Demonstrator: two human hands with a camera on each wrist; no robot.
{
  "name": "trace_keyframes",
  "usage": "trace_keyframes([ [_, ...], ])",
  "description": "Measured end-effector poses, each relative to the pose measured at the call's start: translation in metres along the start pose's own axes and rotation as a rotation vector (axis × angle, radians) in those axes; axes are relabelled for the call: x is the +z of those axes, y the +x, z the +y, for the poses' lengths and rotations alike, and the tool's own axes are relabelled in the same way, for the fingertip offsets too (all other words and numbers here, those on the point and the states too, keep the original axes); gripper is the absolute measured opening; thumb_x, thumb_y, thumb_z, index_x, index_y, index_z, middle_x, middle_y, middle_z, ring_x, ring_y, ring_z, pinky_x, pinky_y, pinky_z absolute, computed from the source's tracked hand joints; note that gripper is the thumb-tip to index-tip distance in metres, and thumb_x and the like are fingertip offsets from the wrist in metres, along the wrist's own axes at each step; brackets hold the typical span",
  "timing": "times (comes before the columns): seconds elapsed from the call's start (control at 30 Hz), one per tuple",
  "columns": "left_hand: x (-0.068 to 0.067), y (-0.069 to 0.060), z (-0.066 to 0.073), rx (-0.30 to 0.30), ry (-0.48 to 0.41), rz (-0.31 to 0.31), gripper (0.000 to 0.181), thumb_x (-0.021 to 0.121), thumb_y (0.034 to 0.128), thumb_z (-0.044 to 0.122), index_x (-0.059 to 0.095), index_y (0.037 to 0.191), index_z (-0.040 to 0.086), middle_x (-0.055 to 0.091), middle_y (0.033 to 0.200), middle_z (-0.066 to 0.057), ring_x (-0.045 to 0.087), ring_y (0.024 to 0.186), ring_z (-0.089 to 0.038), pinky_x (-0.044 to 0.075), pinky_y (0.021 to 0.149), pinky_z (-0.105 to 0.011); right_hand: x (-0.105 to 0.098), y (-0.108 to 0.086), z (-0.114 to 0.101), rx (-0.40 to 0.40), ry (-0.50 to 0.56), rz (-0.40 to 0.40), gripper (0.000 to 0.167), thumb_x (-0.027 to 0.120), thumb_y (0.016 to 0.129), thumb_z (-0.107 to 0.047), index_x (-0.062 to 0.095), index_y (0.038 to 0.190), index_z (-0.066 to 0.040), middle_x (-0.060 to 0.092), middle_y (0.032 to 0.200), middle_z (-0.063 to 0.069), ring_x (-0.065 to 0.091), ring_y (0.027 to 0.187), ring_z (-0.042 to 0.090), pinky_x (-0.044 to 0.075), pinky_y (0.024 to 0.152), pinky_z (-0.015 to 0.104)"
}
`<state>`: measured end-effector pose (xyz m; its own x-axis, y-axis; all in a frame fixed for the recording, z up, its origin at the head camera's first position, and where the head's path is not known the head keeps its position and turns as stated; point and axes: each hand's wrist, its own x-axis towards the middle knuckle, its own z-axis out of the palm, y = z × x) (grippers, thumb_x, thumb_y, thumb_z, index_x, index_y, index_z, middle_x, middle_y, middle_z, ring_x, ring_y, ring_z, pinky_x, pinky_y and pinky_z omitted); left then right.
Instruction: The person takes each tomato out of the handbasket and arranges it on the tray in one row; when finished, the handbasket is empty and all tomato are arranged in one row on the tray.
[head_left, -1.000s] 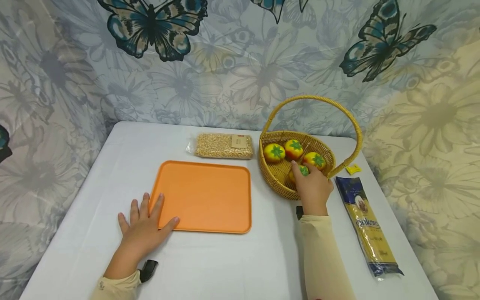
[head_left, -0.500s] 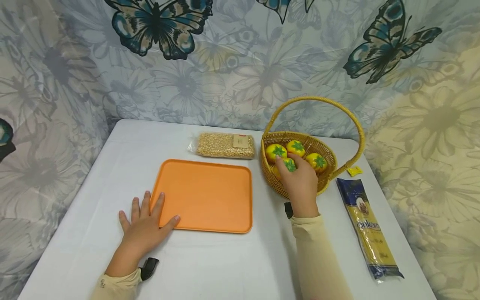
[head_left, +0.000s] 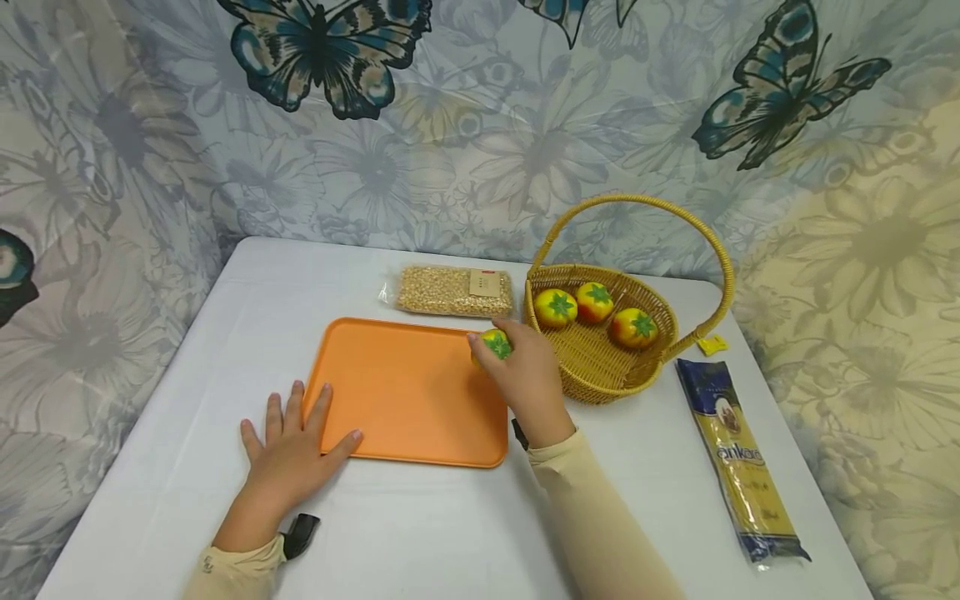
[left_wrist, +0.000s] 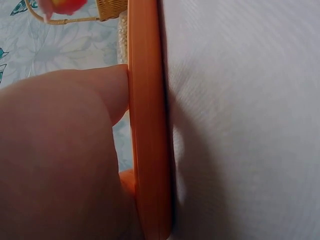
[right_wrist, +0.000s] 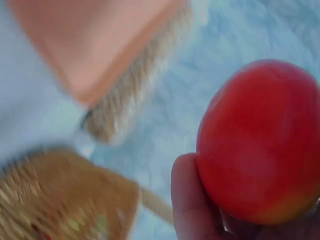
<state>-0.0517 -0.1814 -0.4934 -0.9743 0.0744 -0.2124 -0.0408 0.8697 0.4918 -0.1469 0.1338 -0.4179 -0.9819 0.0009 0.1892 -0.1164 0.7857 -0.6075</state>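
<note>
My right hand (head_left: 528, 379) pinches a yellow fruit with a green leafy top (head_left: 497, 343) above the right edge of the orange tray (head_left: 405, 392). Seen from the right wrist, the underside of that fruit (right_wrist: 260, 142) is red, with fingers (right_wrist: 192, 200) against it. My left hand (head_left: 288, 462) lies with spread fingers on the tray's lower left corner; the left wrist view shows a finger touching the tray's rim (left_wrist: 147, 125). Three similar fruits (head_left: 633, 328) sit in the wicker basket (head_left: 600, 383) to the right.
Behind the tray lies a clear bag of grain (head_left: 442, 290). A blue and gold packet (head_left: 742, 458) lies right of the basket, near a small yellow wrapper (head_left: 712, 344). The basket's tall handle (head_left: 637, 198) arches upward. A patterned cloth stands behind the table.
My right hand has lifted one fruit out of the basket and carried it left, over the tray's edge. My left hand has stayed on the tray's corner.
</note>
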Motion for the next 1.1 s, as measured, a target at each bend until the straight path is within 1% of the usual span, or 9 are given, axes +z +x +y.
trace_keyframes([
  [0.13, -0.001, 0.0, 0.001, -0.005, 0.002, -0.001, 0.103, 0.049, 0.099, 0.077, 0.018, 0.171, 0.01, -0.006, 0.172, -0.032, -0.016, 0.153, -0.061, -0.023, 0.105, -0.081, 0.023, -0.007, 0.002, -0.024, -0.047, -0.061, 0.059, 0.075, 0.096, -0.053, 0.073, 0.134, -0.007, 0.074, 0.12, 0.012, 0.068, 0.099, 0.029, 0.056, 0.083, 0.044],
  [0.2, 0.0, 0.0, 0.002, -0.002, -0.001, 0.003, 0.102, 0.05, 0.0992, 0.076, 0.019, 0.17, 0.01, -0.005, 0.172, -0.033, -0.015, 0.152, -0.061, -0.022, 0.105, -0.082, 0.031, -0.011, 0.004, -0.024, -0.067, -0.085, 0.06, 0.074, 0.096, -0.054, 0.073, 0.134, -0.007, 0.074, 0.119, 0.012, 0.067, 0.097, 0.027, 0.055, 0.08, 0.042],
  [0.4, 0.0, 0.0, 0.001, -0.004, 0.0, 0.002, 0.103, 0.049, 0.099, 0.077, 0.018, 0.171, 0.01, -0.006, 0.172, -0.033, -0.016, 0.152, -0.061, -0.024, 0.104, -0.081, 0.041, -0.016, 0.006, -0.009, -0.11, -0.153, 0.065, 0.071, 0.098, -0.055, 0.069, 0.138, -0.004, 0.072, 0.126, 0.017, 0.066, 0.109, 0.035, 0.054, 0.092, 0.047],
  [0.6, -0.001, 0.0, 0.001, -0.004, 0.005, 0.0, 0.104, 0.049, 0.0985, 0.078, 0.019, 0.17, 0.009, -0.006, 0.172, -0.033, -0.015, 0.152, -0.062, -0.024, 0.104, -0.081, 0.043, -0.018, 0.008, 0.032, -0.162, -0.285, 0.066, 0.066, 0.104, -0.05, 0.062, 0.143, 0.003, 0.067, 0.133, 0.024, 0.062, 0.12, 0.045, 0.051, 0.103, 0.053],
  [0.7, -0.001, 0.0, 0.002, -0.001, 0.006, 0.001, 0.104, 0.05, 0.0989, 0.077, 0.019, 0.17, 0.009, -0.006, 0.172, -0.033, -0.015, 0.152, -0.062, -0.023, 0.104, -0.081, 0.041, -0.02, 0.009, 0.042, -0.154, -0.31, 0.064, 0.064, 0.106, -0.048, 0.06, 0.142, 0.004, 0.064, 0.134, 0.025, 0.06, 0.121, 0.047, 0.049, 0.103, 0.055],
  [0.77, -0.001, 0.0, 0.002, 0.002, 0.005, 0.002, 0.103, 0.049, 0.099, 0.077, 0.019, 0.17, 0.008, -0.006, 0.171, -0.033, -0.015, 0.152, -0.062, -0.023, 0.104, -0.082, 0.039, -0.021, 0.007, 0.05, -0.177, -0.326, 0.064, 0.061, 0.106, -0.051, 0.059, 0.143, 0.002, 0.062, 0.136, 0.024, 0.056, 0.124, 0.046, 0.046, 0.105, 0.056],
  [0.93, -0.001, 0.0, 0.002, 0.0, 0.007, -0.003, 0.104, 0.049, 0.0992, 0.077, 0.018, 0.17, 0.008, -0.006, 0.171, -0.034, -0.016, 0.152, -0.062, -0.024, 0.103, -0.082, 0.033, -0.022, 0.007, 0.08, -0.296, -0.387, 0.07, 0.052, 0.106, -0.062, 0.053, 0.151, -0.007, 0.054, 0.146, 0.019, 0.043, 0.136, 0.043, 0.032, 0.109, 0.062],
  [1.0, -0.001, 0.0, 0.002, 0.0, 0.009, -0.004, 0.104, 0.049, 0.0992, 0.077, 0.018, 0.17, 0.008, -0.006, 0.171, -0.034, -0.016, 0.152, -0.062, -0.024, 0.103, -0.082, 0.03, -0.022, 0.008, 0.087, -0.315, -0.405, 0.073, 0.054, 0.105, -0.064, 0.051, 0.152, -0.01, 0.053, 0.146, 0.018, 0.041, 0.135, 0.041, 0.029, 0.109, 0.062],
  [1.1, -0.001, 0.0, 0.002, -0.001, 0.012, -0.003, 0.103, 0.048, 0.0994, 0.077, 0.019, 0.17, 0.008, -0.006, 0.171, -0.034, -0.016, 0.152, -0.062, -0.023, 0.103, -0.082, 0.028, -0.024, 0.007, 0.081, -0.313, -0.417, 0.077, 0.061, 0.101, -0.065, 0.05, 0.153, -0.011, 0.053, 0.144, 0.018, 0.043, 0.13, 0.041, 0.03, 0.106, 0.061],
])
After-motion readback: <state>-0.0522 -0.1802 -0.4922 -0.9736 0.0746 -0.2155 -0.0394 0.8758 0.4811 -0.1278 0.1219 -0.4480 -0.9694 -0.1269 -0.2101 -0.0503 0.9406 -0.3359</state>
